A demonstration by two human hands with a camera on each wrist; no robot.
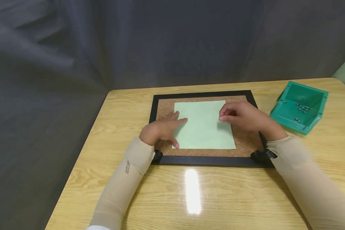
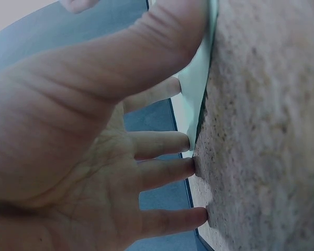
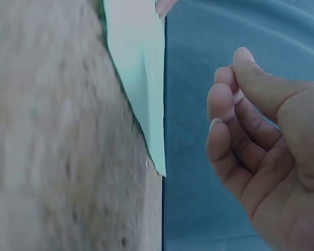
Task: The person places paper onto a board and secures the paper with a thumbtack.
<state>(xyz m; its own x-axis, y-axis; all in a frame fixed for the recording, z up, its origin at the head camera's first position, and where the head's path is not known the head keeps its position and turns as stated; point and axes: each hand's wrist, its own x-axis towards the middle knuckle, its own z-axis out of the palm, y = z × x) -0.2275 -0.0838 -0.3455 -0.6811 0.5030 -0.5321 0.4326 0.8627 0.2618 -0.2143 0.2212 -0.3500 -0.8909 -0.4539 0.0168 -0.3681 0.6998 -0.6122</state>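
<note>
A pale green sheet of paper point(image 1: 205, 127) lies on a cork board point(image 1: 244, 140) with a black frame. My left hand point(image 1: 164, 127) rests at the sheet's left edge, fingers spread. In the left wrist view, the thumb point(image 2: 167, 36) lies on the paper and some fingertips touch the bare cork. Over the sheet's right edge is my right hand point(image 1: 244, 116), raised off the board. Its thumb point(image 3: 264, 83) and index finger meet at the tips, with the other fingers curled. Whether something small is between them cannot be made out.
A green plastic bin point(image 1: 293, 111) stands to the right of the board, with several small shiny metal pieces point(image 1: 303, 108) inside. The board sits on a wood-grain table point(image 1: 161, 195). Dark cloth point(image 1: 184, 41) hangs behind the table and at its left.
</note>
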